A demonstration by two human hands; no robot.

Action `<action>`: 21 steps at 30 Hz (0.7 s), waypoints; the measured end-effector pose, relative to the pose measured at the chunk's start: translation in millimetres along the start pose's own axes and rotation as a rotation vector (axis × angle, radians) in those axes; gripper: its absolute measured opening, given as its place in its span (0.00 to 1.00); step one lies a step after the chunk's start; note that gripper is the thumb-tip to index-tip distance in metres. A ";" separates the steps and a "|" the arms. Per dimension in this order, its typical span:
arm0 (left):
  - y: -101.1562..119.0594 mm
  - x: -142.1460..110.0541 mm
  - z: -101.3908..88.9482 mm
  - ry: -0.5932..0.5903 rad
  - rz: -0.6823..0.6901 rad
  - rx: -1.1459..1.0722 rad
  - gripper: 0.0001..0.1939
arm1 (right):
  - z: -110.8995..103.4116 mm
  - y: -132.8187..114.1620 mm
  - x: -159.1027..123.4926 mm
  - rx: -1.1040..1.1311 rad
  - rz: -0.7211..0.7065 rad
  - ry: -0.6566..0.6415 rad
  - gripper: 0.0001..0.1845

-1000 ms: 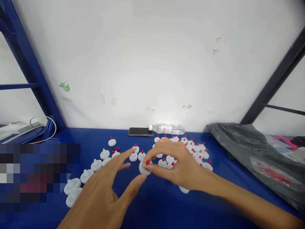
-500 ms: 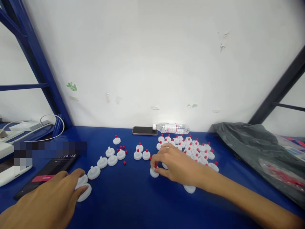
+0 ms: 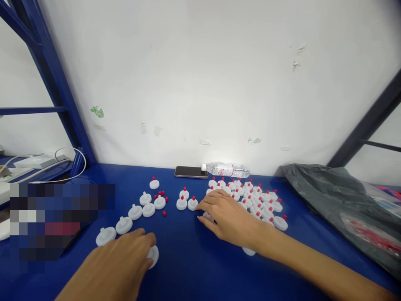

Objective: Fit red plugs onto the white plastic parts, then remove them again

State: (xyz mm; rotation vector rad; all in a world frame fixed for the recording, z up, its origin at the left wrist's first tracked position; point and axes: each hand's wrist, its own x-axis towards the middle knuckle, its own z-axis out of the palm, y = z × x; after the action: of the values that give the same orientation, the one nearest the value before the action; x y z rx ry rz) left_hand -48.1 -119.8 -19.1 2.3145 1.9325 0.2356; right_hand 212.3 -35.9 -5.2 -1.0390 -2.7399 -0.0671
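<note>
My left hand [image 3: 120,265] grips a white nozzle cap [image 3: 153,256] between thumb and fingers, low over the table's left half. Beside it a diagonal row of white nozzle caps without red tips runs away from me, beginning with one [image 3: 105,236] near my knuckles. My right hand [image 3: 227,215] hovers right of centre with thumb and index finger apart. Partly hidden under it is another white cap [image 3: 207,216]. Its fingertips are close to a red-tipped white cap [image 3: 193,204]. Several loose red tips [image 3: 164,213] lie by the row's far end.
A cluster of red-tipped caps [image 3: 257,200] stands right of and behind my right hand. At the wall lie a phone [image 3: 191,172] and a water bottle [image 3: 230,169]. A grey plastic bag [image 3: 332,200] covers the table's right side. White cables [image 3: 83,167] run at left.
My left hand has moved right, carrying a white cap away from the row's near end. My right thumb and index finger have come off a red-tipped cap and spread apart.
</note>
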 end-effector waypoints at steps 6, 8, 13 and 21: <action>30.3 5.7 -15.0 -0.285 -0.087 0.152 0.26 | 8.0 5.5 1.6 0.009 -0.040 -0.017 0.10; 32.5 6.3 -17.2 -0.312 -0.088 0.182 0.27 | 8.5 5.9 0.8 0.003 -0.066 -0.023 0.10; 38.1 10.0 -17.3 -0.307 -0.018 0.222 0.27 | 5.2 1.2 -3.2 -0.008 -0.141 -0.036 0.09; 50.3 14.8 -17.4 -0.179 0.088 0.169 0.26 | -7.6 -4.6 -6.5 0.221 -0.203 0.000 0.11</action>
State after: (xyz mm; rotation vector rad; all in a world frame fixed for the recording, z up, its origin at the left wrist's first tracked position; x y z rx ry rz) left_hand -0.3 -114.4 8.2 2.4323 1.8311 -0.1292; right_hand 215.4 -44.5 1.0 -0.7014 -2.7656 0.1999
